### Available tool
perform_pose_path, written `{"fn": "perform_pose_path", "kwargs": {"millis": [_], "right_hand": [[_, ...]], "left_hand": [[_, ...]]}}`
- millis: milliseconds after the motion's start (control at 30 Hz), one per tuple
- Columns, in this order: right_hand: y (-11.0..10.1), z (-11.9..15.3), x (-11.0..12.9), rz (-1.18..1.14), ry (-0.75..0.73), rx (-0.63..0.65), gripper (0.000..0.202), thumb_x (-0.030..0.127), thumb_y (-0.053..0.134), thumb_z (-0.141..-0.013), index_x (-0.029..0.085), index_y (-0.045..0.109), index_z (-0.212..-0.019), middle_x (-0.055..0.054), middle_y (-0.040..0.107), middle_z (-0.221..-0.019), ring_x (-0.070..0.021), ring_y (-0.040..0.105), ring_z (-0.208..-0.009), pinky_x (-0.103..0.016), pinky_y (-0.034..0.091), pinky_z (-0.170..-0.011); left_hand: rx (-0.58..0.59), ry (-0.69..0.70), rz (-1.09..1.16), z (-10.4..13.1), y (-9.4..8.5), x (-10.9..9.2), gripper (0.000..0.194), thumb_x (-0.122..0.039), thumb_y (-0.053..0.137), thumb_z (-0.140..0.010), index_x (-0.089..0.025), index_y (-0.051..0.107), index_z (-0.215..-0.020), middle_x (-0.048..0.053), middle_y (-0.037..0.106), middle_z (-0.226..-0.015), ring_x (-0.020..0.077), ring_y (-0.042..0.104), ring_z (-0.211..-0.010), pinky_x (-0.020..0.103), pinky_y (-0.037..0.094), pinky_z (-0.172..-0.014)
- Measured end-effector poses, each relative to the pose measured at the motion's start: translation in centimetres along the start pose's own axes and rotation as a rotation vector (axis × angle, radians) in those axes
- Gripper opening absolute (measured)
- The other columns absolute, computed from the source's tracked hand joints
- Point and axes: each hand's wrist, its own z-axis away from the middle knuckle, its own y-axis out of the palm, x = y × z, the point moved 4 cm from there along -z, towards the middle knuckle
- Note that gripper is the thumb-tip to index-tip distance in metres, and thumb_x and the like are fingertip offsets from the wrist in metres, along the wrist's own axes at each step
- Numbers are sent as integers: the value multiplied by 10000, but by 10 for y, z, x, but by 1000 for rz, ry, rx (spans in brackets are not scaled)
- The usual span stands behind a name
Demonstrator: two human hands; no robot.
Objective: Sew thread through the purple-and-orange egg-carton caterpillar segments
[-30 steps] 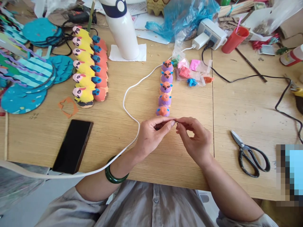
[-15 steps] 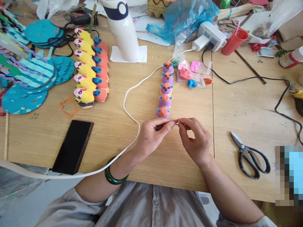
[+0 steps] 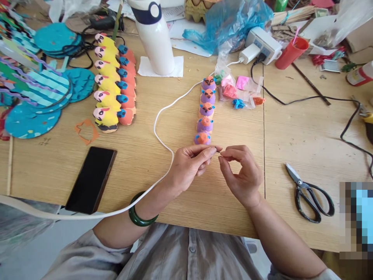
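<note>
My left hand [image 3: 194, 163] is closed in a pinch on a small dark piece [image 3: 218, 151], whose tip pokes out between thumb and forefinger. Facing it, my right hand [image 3: 243, 173] has its thumb and forefinger pressed together close to that tip; whether anything is between them is too small to tell. Just beyond my fingers lies a row of purple figures with orange heads and blue ears [image 3: 205, 123]. The farther ones have dark face markings, while the nearest two show no dark marks.
Scissors [image 3: 309, 192] lie to the right, a phone [image 3: 91, 179] to the left. A white cable [image 3: 157, 116] crosses the table beside my left arm. Bags of coloured clay [image 3: 230, 91], a white bottle [image 3: 155, 42], a red cup [image 3: 291, 53] and yellow figures [image 3: 106, 83] stand farther back.
My right fingers have drawn slightly away from my left fingertips, leaving a small gap. The dark piece stays in my left pinch. The view has shifted a little.
</note>
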Motion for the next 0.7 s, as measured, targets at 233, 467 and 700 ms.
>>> {"fn": "perform_pose_path", "kwargs": {"millis": [233, 467, 700], "right_hand": [[-1, 1, 0, 6, 11, -33, 229, 51, 641, -910, 232, 646, -1051, -34, 681, -948, -153, 653, -795, -322, 584, -638], [-1, 2, 0, 8, 23, -68, 220, 61, 663, -901, 235, 642, -1033, -23, 671, -913, -155, 649, -790, -321, 585, -634], [-1, 3, 0, 4, 47, -78, 196, 94, 665, -919, 242, 656, -1046, -32, 685, -950, -157, 658, -797, -334, 612, -631]], "left_hand": [[11, 1, -6, 2, 1, 1, 228, -384, 844, -809, -184, 857, -918, -42, 438, -585, 29, 368, -509, 142, 243, -399], [30, -9, -9, 2, 0, 3, 215, -380, 822, -840, -190, 855, -936, -48, 433, -603, 17, 347, -497, 140, 249, -401], [58, -14, -37, 2, 0, 7, 217, -391, 832, -829, -186, 838, -900, -46, 455, -618, 18, 363, -499, 141, 252, -408]]}}
